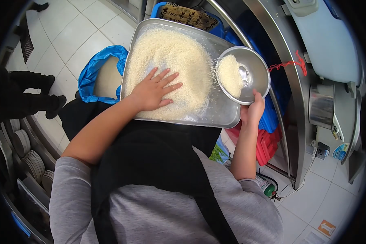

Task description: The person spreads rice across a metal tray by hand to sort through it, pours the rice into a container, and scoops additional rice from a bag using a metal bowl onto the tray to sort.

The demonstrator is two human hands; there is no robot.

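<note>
A wide metal tray (223, 116) rests across my lap, with a broad layer of white rice (173, 51) over much of it. My left hand (156, 91) lies flat on the rice with its fingers spread. At the tray's right end my right hand (254, 107) grips the rim of a round metal bowl (254, 81). The bowl is tilted toward the tray, and a heap of rice (230, 76) sits on its left side. Loose grains lie scattered on the tray beside the bowl.
Left of the tray stands an open blue bag (87, 83) with rice inside. A metal rail (278, 114) curves along the right, near red plastic (266, 148). Stacked plates (33, 164) fill a rack at lower left. Another person's legs (32, 93) show at far left.
</note>
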